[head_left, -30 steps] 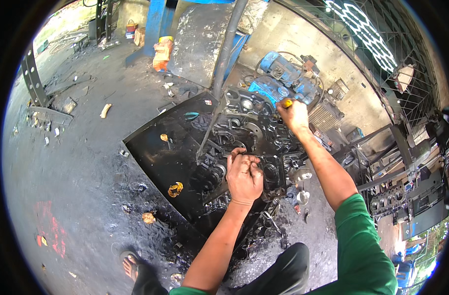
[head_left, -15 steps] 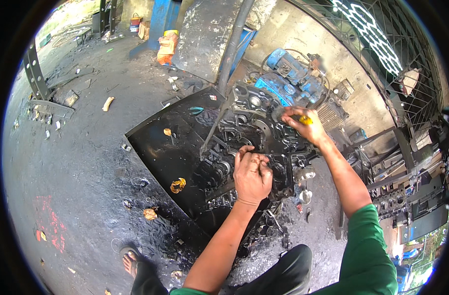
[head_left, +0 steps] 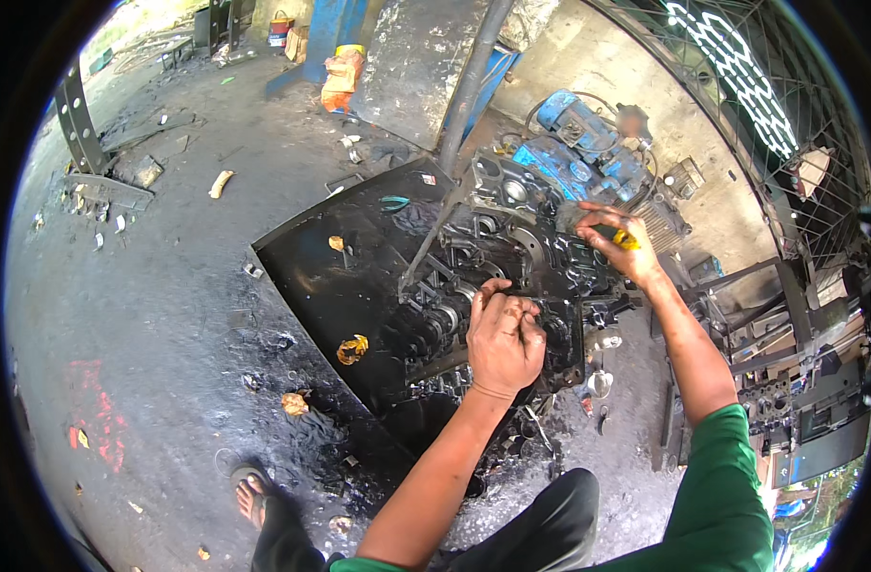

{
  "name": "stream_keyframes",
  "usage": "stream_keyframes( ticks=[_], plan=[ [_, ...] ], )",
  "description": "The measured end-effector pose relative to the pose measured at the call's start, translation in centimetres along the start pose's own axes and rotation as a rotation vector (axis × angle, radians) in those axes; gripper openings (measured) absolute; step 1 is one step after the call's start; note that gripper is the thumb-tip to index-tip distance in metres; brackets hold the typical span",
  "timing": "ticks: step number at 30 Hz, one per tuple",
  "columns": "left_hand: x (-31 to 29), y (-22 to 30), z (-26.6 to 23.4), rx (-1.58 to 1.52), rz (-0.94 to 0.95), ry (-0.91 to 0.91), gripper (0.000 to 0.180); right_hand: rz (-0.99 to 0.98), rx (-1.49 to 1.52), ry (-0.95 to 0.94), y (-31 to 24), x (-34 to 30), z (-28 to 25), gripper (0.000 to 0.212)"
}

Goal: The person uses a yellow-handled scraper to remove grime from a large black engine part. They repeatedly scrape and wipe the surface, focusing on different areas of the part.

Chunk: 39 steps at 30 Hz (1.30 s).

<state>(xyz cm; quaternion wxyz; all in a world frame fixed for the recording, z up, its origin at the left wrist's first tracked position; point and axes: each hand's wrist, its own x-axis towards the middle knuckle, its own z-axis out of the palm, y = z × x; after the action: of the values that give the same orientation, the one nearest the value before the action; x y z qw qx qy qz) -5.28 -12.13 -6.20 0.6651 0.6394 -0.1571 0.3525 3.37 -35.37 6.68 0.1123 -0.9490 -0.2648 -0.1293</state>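
A dark, oily engine block (head_left: pixel 529 250) with its crankshaft (head_left: pixel 442 319) showing lies on a black metal tray (head_left: pixel 307 276). My left hand (head_left: pixel 504 338) rests against the block's near part, fingers curled over its edge; the fingertips are partly hidden. Farther off and to the right, my right hand (head_left: pixel 618 246) is closed round a yellow-handled brush (head_left: pixel 627 239). Its grey, bristly-looking head (head_left: pixel 569 217) is at the block's far right end, and I cannot tell whether it touches the metal. Dark grime marks the fingers of both hands.
Behind the block stands a blue motor unit (head_left: pixel 588 157) by the wall. A grey pole (head_left: pixel 475 81) rises at the tray's far corner. Metal frames and parts (head_left: pixel 778 372) crowd the right side. Dry leaves (head_left: pixel 352 349) lie on the tray, and small loose parts litter the oily floor.
The whole view has shifted slightly, so the scene sits farther right. Both hands keep nearly the same places on the block; the brush stays in my right hand.
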Motion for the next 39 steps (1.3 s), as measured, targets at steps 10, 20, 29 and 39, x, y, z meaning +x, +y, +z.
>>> stream_keyframes(
  ticks=[10,20,29,39],
  plan=[
    [0.2,-0.2,0.0,0.024,0.019,-0.002,0.009,0.211,-0.209,0.27,1.5,0.6,2.8,0.019],
    [-0.1,0.0,0.1,0.0,-0.012,0.009,0.01,0.212,-0.059,0.254,-0.6,1.9,2.9,0.016],
    [-0.1,0.0,0.1,-0.002,0.004,0.01,0.009,0.201,-0.132,0.177,2.6,4.2,3.4,0.017],
    [0.1,-0.2,0.2,0.011,0.03,-0.005,0.008,0.098,-0.127,0.252,3.4,5.3,4.3,0.016]
  ],
)
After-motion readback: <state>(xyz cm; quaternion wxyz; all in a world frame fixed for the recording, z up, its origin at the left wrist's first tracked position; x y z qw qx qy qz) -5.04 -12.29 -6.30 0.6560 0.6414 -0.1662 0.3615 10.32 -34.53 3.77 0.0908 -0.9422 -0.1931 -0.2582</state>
